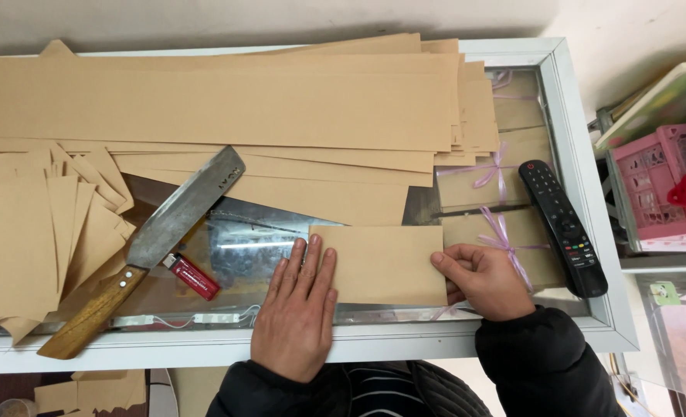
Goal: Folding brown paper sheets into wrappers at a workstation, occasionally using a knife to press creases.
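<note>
A small rectangle of brown kraft paper (385, 262) lies on the glass counter top (250, 243) in front of me. My left hand (297, 309) presses flat on its left end, fingers spread and pointing away. My right hand (483, 279) pinches the sheet's right edge between thumb and fingers. A long stack of brown paper strips (219, 104) covers the far half of the counter. A pile of cut, angled paper pieces (26, 232) sits at the left.
A big cleaver with a wooden handle (146, 251) lies diagonally left of my hands, beside a red lighter (192, 276). A black remote control (565, 225) rests at the right. Bundles tied with purple ribbon (501, 232) show under the glass. A pink crate (663, 185) stands at right.
</note>
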